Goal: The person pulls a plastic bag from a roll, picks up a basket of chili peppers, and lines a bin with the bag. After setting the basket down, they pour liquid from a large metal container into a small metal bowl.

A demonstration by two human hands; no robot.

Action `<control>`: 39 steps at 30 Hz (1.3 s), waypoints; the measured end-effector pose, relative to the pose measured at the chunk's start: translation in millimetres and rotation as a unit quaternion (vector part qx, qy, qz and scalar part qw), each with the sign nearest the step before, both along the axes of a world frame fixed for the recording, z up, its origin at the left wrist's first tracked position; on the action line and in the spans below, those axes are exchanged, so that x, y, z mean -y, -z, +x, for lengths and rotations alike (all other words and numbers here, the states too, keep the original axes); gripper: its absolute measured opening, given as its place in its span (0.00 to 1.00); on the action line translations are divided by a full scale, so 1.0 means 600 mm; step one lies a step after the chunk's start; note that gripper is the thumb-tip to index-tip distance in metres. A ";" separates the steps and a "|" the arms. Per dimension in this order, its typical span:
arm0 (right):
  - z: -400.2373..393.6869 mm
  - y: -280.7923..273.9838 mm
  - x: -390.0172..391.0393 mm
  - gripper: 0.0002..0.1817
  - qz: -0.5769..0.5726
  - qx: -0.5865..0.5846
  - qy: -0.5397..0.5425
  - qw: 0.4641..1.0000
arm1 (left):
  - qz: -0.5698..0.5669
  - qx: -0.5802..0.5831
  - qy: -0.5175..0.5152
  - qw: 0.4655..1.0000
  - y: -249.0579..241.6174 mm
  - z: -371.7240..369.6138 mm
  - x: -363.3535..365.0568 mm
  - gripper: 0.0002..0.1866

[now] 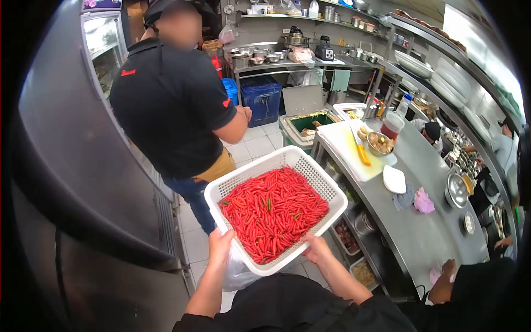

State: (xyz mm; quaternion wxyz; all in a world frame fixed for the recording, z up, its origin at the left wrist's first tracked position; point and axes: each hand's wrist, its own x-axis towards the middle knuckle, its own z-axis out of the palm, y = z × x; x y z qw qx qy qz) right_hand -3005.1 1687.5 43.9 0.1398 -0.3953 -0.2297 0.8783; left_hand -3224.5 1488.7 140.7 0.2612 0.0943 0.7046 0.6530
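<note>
A white perforated plastic basket (327,180) is held out in front of my body, filled with red chili peppers (271,216); a few green ones show among them. My left hand (221,244) grips the near left rim, thumb over the edge. On the near right side, my right hand (317,249) is closed on the same rim. Both hands' fingers are partly hidden beneath the basket. Below the basket, by my left forearm, hangs a clear plastic bag (238,272); what holds it cannot be seen.
A co-worker in a black shirt (166,94) stands close ahead on the left, beside a steel fridge (83,138). The steel counter (423,238) at right bears a cutting board (345,150), a yellow-handled knife (362,154) and bowls. Another person's hand (444,282) is at its near edge.
</note>
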 end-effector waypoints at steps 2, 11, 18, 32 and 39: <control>-0.018 0.014 -0.054 0.23 -0.007 -0.017 0.017 1.000 | -0.010 -0.020 0.011 1.000 0.025 -0.026 -0.071 0.13; -0.025 0.003 -0.193 0.31 -0.035 -0.034 0.033 0.998 | -0.048 -0.029 0.049 0.997 0.040 -0.065 -0.229 0.16; -0.080 0.005 -0.224 0.32 -0.056 -0.038 0.039 0.997 | -0.087 -0.040 0.053 0.994 0.033 -0.121 -0.259 0.16; -0.159 -0.008 -0.234 0.30 -0.072 -0.030 0.005 0.997 | -0.045 -0.029 0.033 0.998 0.016 -0.196 -0.250 0.14; -0.245 -0.053 -0.232 0.29 -0.053 -0.042 -0.038 0.997 | -0.035 -0.018 -0.016 0.999 -0.044 -0.239 -0.225 0.13</control>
